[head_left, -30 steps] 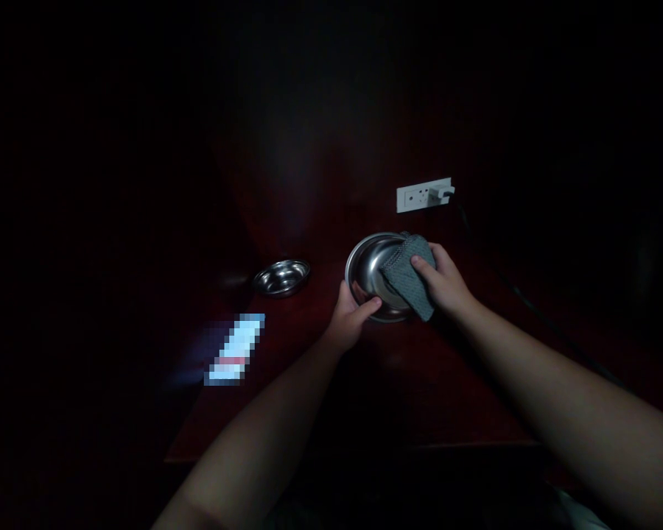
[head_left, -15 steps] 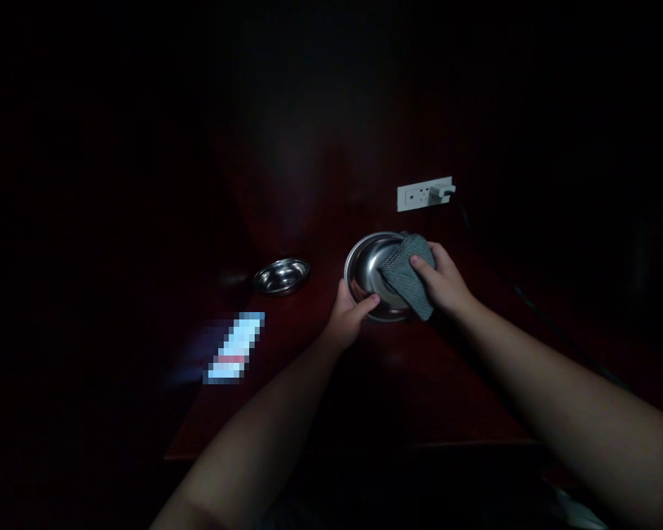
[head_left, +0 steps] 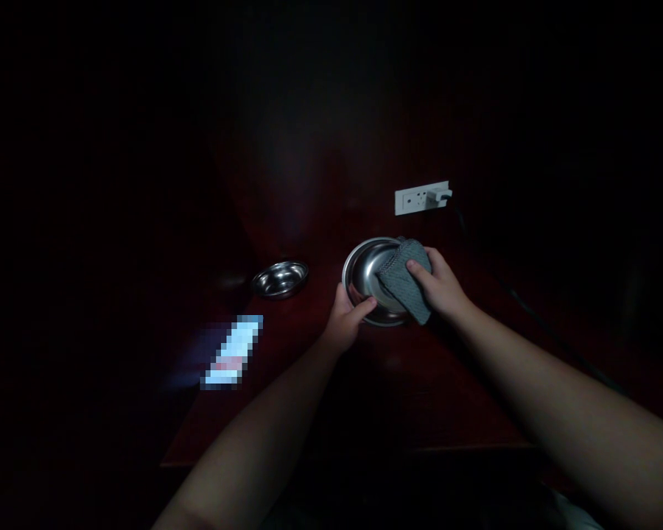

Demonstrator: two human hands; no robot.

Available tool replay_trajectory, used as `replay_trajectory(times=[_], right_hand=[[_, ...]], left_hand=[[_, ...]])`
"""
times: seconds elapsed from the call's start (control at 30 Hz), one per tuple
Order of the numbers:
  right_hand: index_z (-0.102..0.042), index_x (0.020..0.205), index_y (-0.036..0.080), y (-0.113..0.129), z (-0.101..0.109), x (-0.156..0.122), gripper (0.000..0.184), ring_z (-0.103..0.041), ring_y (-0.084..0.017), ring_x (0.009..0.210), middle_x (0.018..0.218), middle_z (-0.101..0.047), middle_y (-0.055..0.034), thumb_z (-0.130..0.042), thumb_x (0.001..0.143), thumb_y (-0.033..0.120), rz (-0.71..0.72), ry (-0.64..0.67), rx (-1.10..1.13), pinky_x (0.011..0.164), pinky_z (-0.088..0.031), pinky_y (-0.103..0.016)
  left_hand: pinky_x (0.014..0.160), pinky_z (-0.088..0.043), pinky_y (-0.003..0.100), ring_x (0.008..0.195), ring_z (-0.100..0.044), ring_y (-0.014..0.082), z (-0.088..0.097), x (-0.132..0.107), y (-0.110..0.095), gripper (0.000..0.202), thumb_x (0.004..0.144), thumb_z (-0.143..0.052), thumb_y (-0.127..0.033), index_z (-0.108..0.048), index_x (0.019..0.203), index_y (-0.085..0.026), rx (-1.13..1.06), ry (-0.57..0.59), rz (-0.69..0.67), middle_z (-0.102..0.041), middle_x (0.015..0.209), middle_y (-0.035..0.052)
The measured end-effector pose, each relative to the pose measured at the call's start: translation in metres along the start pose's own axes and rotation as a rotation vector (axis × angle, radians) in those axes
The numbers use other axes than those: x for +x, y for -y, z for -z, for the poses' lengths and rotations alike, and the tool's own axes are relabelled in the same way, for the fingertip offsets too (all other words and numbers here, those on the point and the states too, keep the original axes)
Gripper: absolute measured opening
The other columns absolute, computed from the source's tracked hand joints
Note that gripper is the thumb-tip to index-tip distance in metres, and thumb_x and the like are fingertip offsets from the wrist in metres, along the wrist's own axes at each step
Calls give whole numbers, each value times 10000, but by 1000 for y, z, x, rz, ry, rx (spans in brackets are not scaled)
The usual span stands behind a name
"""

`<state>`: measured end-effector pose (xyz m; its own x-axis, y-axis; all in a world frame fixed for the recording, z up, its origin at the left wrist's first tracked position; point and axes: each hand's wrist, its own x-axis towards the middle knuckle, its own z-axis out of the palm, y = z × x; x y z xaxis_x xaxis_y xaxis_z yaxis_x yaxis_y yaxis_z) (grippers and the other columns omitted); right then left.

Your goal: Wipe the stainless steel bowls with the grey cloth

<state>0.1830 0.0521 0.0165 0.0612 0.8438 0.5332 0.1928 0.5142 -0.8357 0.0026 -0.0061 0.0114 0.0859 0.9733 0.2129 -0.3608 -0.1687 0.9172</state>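
A shiny metal bowl [head_left: 365, 266] is tilted toward me above the dark red table. My left hand [head_left: 347, 318] grips its lower left rim, thumb over the inside and the other fingers hidden behind. My right hand [head_left: 440, 282] is closed on a grey-green cloth [head_left: 407, 278], with the thumb pressing on top. The folded cloth covers the right side of the bowl and its rim, and one corner hangs below. Whether the right fingers also grip the rim behind the cloth, I cannot tell.
A second metal bowl [head_left: 281, 280] stands on the table [head_left: 420, 412] to the left. Nearer me glows a blurred-out bright screen [head_left: 233, 353]. On the wall behind is a white socket plate [head_left: 420, 199] with a plug in it. A dark cable [head_left: 535, 316] runs along the right.
The whole view has shifted slightly, so everything sits a little lower and to the left. Both hands keep their hold on the bowl and the cloth.
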Motion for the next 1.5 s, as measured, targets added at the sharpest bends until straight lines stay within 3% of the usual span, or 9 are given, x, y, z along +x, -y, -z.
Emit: replay_trajectory(times=[0.53, 0.9, 1.5], right_hand=[[-502, 1071, 218, -3, 0, 1, 476, -564, -237, 913, 988, -590, -56, -571, 731, 544, 14, 20, -1, 840, -448, -441], [-502, 1093, 203, -3, 1, 2, 490, -566, -240, 943, 1015, -592, -70, -588, 730, 522, 18, 42, 8, 869, -437, -441], [-511, 1102, 222, -3, 1, 0, 501, -573, -252, 957, 1032, -609, -61, -586, 721, 539, 44, 114, 11, 873, -444, -464]], left_hand=[[953, -393, 423, 1120, -513, 246, 6, 9, 9, 630, 581, -758, -236, -443, 1127, -208, 34, 12, -92, -562, 1184, 74], [943, -399, 431, 1099, -528, 251, 6, 10, 11, 653, 573, -759, -239, -445, 1145, -205, 25, -4, -67, -578, 1154, 74], [908, -408, 410, 980, -576, 224, 8, 11, 5, 506, 581, -749, -222, -511, 1026, -184, 41, -19, -136, -630, 1004, 48]])
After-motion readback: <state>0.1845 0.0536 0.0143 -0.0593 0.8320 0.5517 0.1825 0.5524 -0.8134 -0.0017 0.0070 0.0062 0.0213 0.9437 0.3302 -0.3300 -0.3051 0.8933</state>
